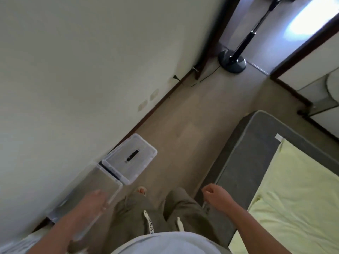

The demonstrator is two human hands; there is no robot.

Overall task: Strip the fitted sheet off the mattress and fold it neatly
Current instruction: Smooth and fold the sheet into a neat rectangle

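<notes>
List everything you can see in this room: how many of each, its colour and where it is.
mattress: one, grey, right, far corner bare
sheet: one, pale yellow, lying on the mattress
storage boxes: two, clear plastic, on the floor against the left wall
fan stand: one, black, on the floor by the doorway
wall sockets: two, beige, low on the wall
trousers: one pair, olive, bottom centre
left hand: one, blurred, fingers relaxed, over the nearer box
right hand: one, loosely curled, holding nothing, beside the mattress
</notes>
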